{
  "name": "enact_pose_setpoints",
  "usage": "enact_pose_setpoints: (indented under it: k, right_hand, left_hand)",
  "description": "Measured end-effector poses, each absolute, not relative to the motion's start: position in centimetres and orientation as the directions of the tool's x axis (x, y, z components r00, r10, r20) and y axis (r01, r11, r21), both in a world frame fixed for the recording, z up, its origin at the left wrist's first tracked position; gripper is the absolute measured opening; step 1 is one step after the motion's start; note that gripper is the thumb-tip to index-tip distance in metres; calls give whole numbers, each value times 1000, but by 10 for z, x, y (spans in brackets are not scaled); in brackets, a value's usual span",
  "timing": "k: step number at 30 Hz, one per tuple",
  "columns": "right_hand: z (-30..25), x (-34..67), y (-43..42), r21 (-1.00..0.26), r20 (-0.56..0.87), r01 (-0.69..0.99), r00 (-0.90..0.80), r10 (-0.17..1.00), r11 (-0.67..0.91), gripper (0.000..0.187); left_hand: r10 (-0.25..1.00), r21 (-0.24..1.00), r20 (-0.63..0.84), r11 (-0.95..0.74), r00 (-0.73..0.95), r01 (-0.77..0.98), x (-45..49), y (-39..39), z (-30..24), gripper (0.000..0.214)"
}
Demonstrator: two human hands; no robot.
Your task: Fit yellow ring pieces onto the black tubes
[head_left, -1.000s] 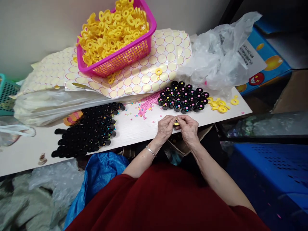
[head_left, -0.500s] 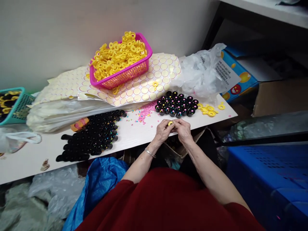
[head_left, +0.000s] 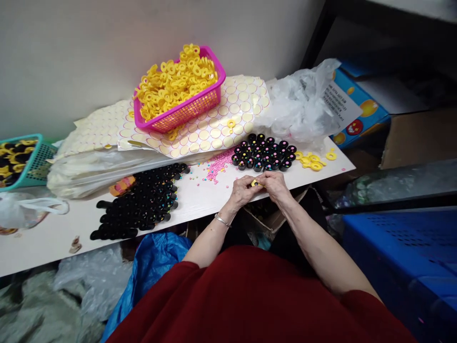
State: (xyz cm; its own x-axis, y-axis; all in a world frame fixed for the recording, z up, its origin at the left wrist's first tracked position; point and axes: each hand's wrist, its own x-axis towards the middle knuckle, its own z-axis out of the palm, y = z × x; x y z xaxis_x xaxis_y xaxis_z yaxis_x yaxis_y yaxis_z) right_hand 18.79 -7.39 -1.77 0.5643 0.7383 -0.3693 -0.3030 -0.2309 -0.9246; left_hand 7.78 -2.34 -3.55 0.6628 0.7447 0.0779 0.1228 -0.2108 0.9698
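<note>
Both of my hands meet at the table's front edge, around one small yellow plastic ring piece [head_left: 254,183] with a dark spot in its middle. My left hand [head_left: 244,189] is closed, its fingertips on the piece from the left. From the right, my right hand [head_left: 273,185] pinches it too; the fingers hide most of the piece. Just beyond the hands stands a cluster of black round cups [head_left: 264,152] with pink and coloured dots in them. Loose yellow ring pieces [head_left: 314,162] lie right of the cups, and small pink beads [head_left: 217,166] are scattered to their left.
A pink basket [head_left: 178,116] heaped with yellow rings stands on dotted sticker sheets [head_left: 246,102]. Many black cups [head_left: 143,205] cover the table's left part. A teal basket [head_left: 35,162] is at far left, a clear plastic bag [head_left: 300,109] at back right, a blue crate [head_left: 400,262] at right.
The yellow piece has turned between my fingers, and a dark spot now shows in its middle. My hands stay together in nearly the same place; the view has shifted slightly.
</note>
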Motion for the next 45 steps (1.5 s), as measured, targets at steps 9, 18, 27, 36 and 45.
enact_pose_setpoints:
  k: [9, 18, 27, 36, 45]
  right_hand:
    - [-29, 184, -115, -932, -222, -361, 650, 726, 39, 42]
    - [-31, 186, -140, -979, -46, -177, 668, 743, 99, 25]
    - [-14, 206, -186, -952, -179, -302, 409, 895, -52, 50]
    - [-12, 211, -216, -906, -299, -407, 412, 861, -120, 58]
    - [-37, 202, -207, -928, -266, -352, 395, 879, -123, 53]
  left_hand:
    - [717, 942, 99, -291, 690, 168, 73, -24, -34, 37]
    - [691, 860, 288, -491, 663, 137, 73, -42, -33, 20]
    - [325, 511, 366, -853, 872, 103, 82, -84, -13, 16]
    - [222, 649, 347, -758, 911, -63, 98, -107, -20, 25]
    - [240, 654, 299, -756, 924, -15, 94, -97, -31, 15]
